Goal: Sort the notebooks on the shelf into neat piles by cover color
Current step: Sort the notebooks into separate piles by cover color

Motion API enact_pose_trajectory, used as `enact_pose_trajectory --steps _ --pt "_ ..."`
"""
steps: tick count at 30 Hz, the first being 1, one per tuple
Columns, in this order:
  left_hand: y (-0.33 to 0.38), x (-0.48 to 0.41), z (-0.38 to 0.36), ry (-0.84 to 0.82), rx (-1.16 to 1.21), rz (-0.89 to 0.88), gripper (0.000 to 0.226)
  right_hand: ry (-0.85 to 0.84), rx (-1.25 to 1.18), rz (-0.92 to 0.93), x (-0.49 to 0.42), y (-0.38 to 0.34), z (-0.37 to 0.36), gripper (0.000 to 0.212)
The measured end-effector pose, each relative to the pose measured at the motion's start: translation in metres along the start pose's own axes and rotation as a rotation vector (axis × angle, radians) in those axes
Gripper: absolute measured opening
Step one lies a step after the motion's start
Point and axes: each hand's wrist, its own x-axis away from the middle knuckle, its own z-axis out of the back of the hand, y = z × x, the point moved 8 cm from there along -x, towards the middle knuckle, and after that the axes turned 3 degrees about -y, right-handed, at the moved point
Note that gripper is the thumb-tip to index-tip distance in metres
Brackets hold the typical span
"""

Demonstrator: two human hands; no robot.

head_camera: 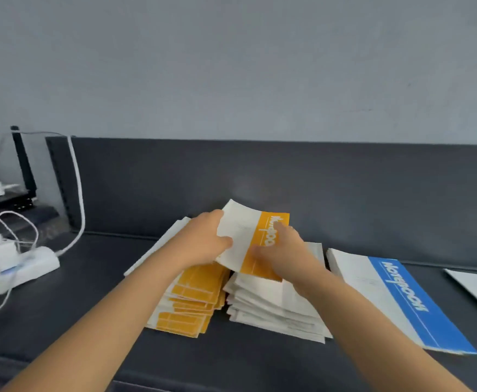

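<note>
Orange-banded notebook is lifted and tilted at centre, my left hand pinching its white edge and my right hand holding the orange band. Beneath it on the shelf I see an orange pile at 7 o'clock, a white pile at 5 and a blue pile at 3.

Bare arms stretched forward, left hand and right hand gripping orange notebook
</note>
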Motion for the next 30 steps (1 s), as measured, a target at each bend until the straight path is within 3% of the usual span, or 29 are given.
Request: enact_pose_trajectory --steps 3,5,7,9,14,17,21,27,30 --pt "-0.051 -0.004 0.022 -0.038 -0.204 0.041 0.051 -0.049 0.165 0.082 -0.013 -0.03 -0.058 0.019" --pt "-0.08 -0.005 0.018 -0.078 -0.415 0.077 0.061 -0.1 0.412 0.058 -0.02 -0.031 -0.093 0.011" --pt "-0.105 -0.004 -0.001 -0.168 -0.555 0.092 0.068 -0.201 0.783 0.004 -0.023 -0.016 -0.127 0.047" --pt "-0.12 -0.003 -0.016 -0.204 -0.53 0.082 0.068 -0.234 1.029 -0.032 -0.024 -0.005 -0.145 0.061" --pt "-0.117 -0.008 -0.013 -0.152 -0.616 0.017 0.066 -0.1 1.191 0.078 -0.024 -0.02 -0.134 0.057" --pt "-0.088 -0.015 0.001 -0.021 -0.658 -0.01 0.066 0.055 1.199 0.148 -0.021 -0.034 -0.094 0.056" --pt "-0.012 -0.024 -0.001 0.12 -0.638 -0.129 0.068 0.174 1.207 0.084 -0.009 -0.022 -0.005 0.053" --pt "0.141 -0.03 -0.102 0.043 -0.577 -0.316 0.075 0.304 1.16 -0.046 0.032 0.044 0.157 0.045" --pt "0.223 -0.026 -0.165 -0.001 -0.548 -0.378 0.073 0.268 1.181 -0.169 0.048 0.099 0.232 0.042"
